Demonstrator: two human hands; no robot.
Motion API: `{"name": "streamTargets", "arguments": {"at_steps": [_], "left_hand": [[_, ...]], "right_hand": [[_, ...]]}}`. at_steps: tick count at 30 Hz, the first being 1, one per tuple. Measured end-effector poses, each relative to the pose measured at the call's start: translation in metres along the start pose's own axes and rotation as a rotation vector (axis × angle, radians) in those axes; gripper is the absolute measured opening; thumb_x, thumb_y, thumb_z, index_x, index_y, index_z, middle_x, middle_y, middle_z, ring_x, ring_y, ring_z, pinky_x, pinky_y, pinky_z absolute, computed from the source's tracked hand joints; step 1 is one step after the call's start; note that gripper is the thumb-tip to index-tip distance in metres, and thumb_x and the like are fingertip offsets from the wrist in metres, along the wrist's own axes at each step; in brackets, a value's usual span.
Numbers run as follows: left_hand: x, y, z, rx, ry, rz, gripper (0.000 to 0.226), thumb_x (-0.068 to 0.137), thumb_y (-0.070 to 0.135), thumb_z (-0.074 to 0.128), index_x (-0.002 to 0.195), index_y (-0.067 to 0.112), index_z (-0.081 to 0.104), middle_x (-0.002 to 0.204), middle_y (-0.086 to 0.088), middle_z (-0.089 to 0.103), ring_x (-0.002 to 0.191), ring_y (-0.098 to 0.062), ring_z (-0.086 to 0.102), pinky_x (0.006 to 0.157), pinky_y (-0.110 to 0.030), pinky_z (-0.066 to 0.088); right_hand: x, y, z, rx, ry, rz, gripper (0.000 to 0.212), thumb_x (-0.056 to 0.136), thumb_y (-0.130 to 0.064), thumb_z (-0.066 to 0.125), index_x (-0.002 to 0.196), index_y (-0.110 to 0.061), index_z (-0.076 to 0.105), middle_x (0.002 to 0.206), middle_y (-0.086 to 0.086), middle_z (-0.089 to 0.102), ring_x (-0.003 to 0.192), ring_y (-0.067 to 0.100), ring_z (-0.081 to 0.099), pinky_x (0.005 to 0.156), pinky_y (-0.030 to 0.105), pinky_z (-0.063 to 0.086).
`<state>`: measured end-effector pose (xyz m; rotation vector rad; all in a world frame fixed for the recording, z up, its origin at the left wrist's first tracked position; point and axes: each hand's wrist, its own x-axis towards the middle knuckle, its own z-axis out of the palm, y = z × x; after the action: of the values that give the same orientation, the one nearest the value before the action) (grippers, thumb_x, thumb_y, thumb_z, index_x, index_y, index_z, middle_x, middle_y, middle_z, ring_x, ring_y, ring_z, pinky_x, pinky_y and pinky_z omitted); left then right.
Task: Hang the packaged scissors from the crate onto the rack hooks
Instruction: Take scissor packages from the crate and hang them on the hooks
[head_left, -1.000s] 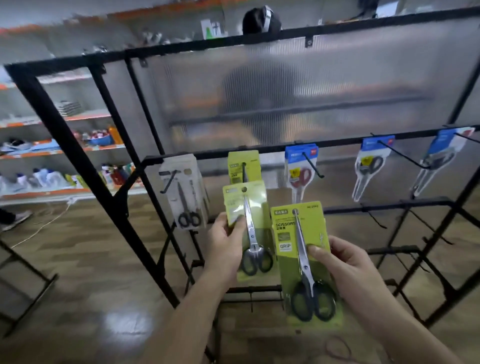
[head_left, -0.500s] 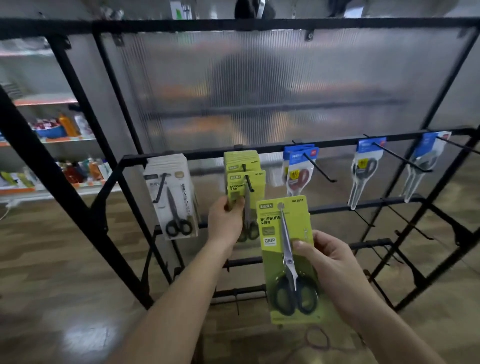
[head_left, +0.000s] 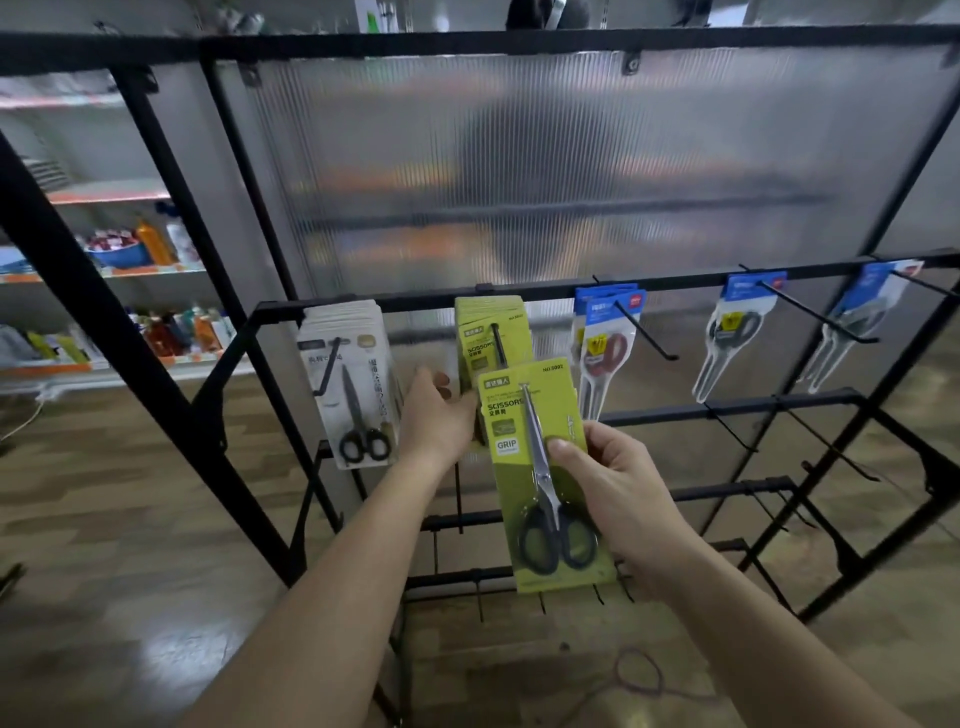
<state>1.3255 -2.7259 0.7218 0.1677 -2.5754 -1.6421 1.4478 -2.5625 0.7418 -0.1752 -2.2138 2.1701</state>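
Observation:
My right hand (head_left: 618, 493) grips a green packaged scissors card (head_left: 524, 415) by its right edge, thumb on the front, and holds it upright in front of the black rack (head_left: 675, 283). Just behind it, a stack of the same green cards (head_left: 485, 338) hangs on a hook (head_left: 500, 345). Beside that stack's lower left edge is my left hand (head_left: 434, 421), its fingers loosely curled and its thumb at the cards' edge, with nothing in its grip. The crate is out of view.
White scissors cards (head_left: 353, 384) hang on the left hook; blue ones (head_left: 602, 343), (head_left: 732, 332), (head_left: 857, 317) hang to the right. Lower rack bars (head_left: 727, 405) carry bare hooks. A ribbed translucent panel (head_left: 571, 171) backs the rack. Store shelves (head_left: 119, 270) stand at left. A cord (head_left: 639, 675) lies on the floor.
My left hand pushed its green card back along the hook to the stack, let go and dropped a little. My right hand raised its card nearer the hook.

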Motion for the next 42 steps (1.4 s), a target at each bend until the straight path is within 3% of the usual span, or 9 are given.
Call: {"name": "streamTargets", "arguments": {"at_steps": [5,9,13,19,24,26,30,36,42], "left_hand": [[-0.036,-0.013,-0.019,0.112,-0.006,0.104,0.017,0.097,0.025,0.067,0.106,0.026,0.053,0.1,0.013,0.059,0.087,-0.003,0.056,0.068,-0.018,0.041],[-0.058,-0.019,-0.032,0.161,-0.019,0.142,0.01,0.097,0.023,0.063,0.104,0.027,0.057,0.099,0.011,0.062,0.093,-0.012,0.062,0.076,-0.03,0.051],[-0.075,-0.029,-0.042,0.21,-0.07,0.165,0.014,0.103,0.019,0.053,0.114,0.027,0.058,0.108,0.012,0.059,0.093,-0.003,0.057,0.071,-0.018,0.046],[-0.079,-0.042,-0.054,0.214,-0.115,0.212,0.021,0.102,0.021,0.054,0.122,0.028,0.058,0.116,0.014,0.058,0.102,-0.002,0.055,0.072,-0.007,0.039],[-0.077,-0.042,-0.063,0.226,-0.182,0.208,0.02,0.102,0.024,0.053,0.121,0.031,0.056,0.117,0.015,0.058,0.109,-0.005,0.057,0.086,-0.021,0.049],[-0.074,-0.038,-0.066,0.243,-0.206,0.217,0.023,0.101,0.025,0.053,0.124,0.031,0.056,0.121,0.015,0.059,0.113,-0.006,0.057,0.094,-0.03,0.052],[-0.073,-0.026,-0.073,0.318,-0.232,0.286,0.027,0.102,0.027,0.053,0.129,0.029,0.055,0.129,0.013,0.057,0.12,-0.009,0.055,0.097,-0.032,0.049],[-0.099,-0.009,-0.072,0.51,-0.332,0.391,0.043,0.103,0.035,0.051,0.145,0.028,0.046,0.144,0.005,0.052,0.13,-0.017,0.051,0.106,-0.041,0.048],[-0.152,0.013,-0.037,0.63,-0.466,0.452,0.046,0.103,0.036,0.053,0.148,0.029,0.045,0.148,0.008,0.05,0.133,-0.011,0.05,0.108,-0.034,0.045]], "right_hand": [[0.014,0.009,0.018,-0.009,0.054,0.001,0.015,0.104,-0.019,0.058,0.105,-0.013,0.072,0.097,0.009,0.079,0.094,0.033,0.074,0.087,0.055,0.06],[0.028,0.014,0.028,-0.03,0.072,0.013,0.015,0.105,-0.021,0.057,0.108,-0.016,0.071,0.096,0.002,0.08,0.093,0.023,0.076,0.084,0.047,0.062],[0.06,0.017,0.036,-0.158,0.18,0.084,0.019,0.099,-0.035,0.065,0.095,-0.017,0.071,0.09,0.009,0.077,0.09,0.031,0.074,0.08,0.05,0.06],[0.108,0.011,0.049,-0.128,0.368,0.084,0.026,0.088,-0.032,0.08,0.1,-0.019,0.06,0.096,0.0,0.067,0.085,0.012,0.063,0.066,0.025,0.047],[0.119,0.008,0.053,-0.112,0.47,0.122,0.035,0.086,-0.032,0.083,0.087,-0.022,0.049,0.091,0.0,0.06,0.078,0.01,0.055,0.061,0.026,0.041],[0.11,0.008,0.052,-0.144,0.461,0.147,0.043,0.084,-0.041,0.082,0.103,-0.017,0.053,0.098,0.001,0.061,0.085,0.013,0.058,0.063,0.027,0.043],[0.064,0.007,0.039,-0.356,0.37,0.117,0.058,0.087,-0.044,0.076,0.133,-0.017,0.054,0.116,0.001,0.066,0.097,0.013,0.063,0.069,0.029,0.048],[-0.043,-0.015,-0.001,-0.924,0.166,0.016,0.059,0.093,-0.043,0.067,0.146,-0.024,0.05,0.146,-0.004,0.054,0.132,0.017,0.051,0.103,0.032,0.043],[-0.117,-0.008,-0.063,-1.058,0.102,0.002,0.065,0.095,-0.051,0.06,0.153,-0.032,0.036,0.153,-0.011,0.043,0.136,0.012,0.045,0.106,0.031,0.041]]}}
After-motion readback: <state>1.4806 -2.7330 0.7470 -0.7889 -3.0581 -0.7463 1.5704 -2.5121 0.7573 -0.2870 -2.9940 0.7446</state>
